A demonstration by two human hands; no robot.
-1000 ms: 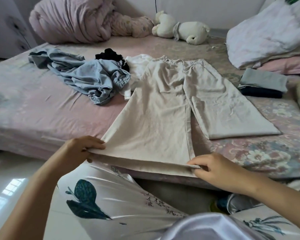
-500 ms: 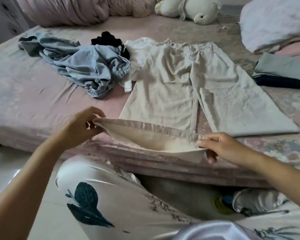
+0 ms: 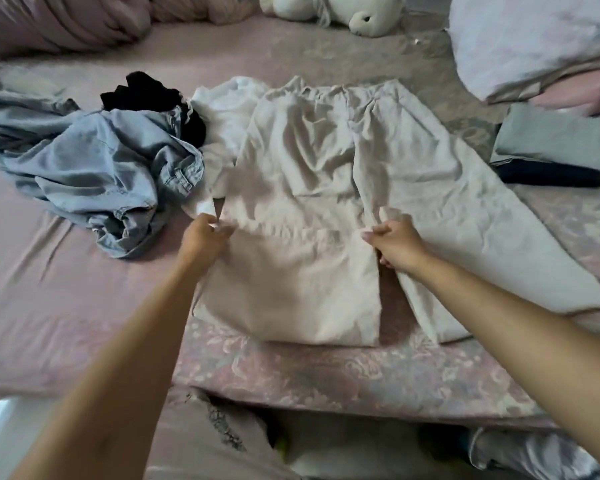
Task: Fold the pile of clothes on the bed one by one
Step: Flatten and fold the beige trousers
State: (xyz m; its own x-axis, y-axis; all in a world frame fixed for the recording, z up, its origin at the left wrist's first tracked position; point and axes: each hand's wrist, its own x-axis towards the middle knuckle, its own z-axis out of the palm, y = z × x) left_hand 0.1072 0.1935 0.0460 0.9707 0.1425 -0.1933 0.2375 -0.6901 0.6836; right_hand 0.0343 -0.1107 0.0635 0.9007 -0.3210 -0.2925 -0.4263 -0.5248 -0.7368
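One pair of beige cotton trousers (image 3: pixel 302 174) on the pink bed (image 3: pixel 66 289); two hands, left hand (image 3: pixel 201 239) and right hand (image 3: pixel 394 244), pinching its folded hem. One crumpled blue denim garment (image 3: pixel 94 168) lies left of the trousers.

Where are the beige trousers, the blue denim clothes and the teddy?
beige trousers (image 3: pixel 302 161): head view, upper part of the left leg.
blue denim clothes (image 3: pixel 101 168): head view, middle of the crumpled heap.
teddy (image 3: pixel 371 15): head view, its head.

Pink floral bed (image 3: pixel 291 372), plush toy (image 3: pixel 340 8) at far side, pale floor (image 3: pixel 0 410) bottom left w/ daylight.
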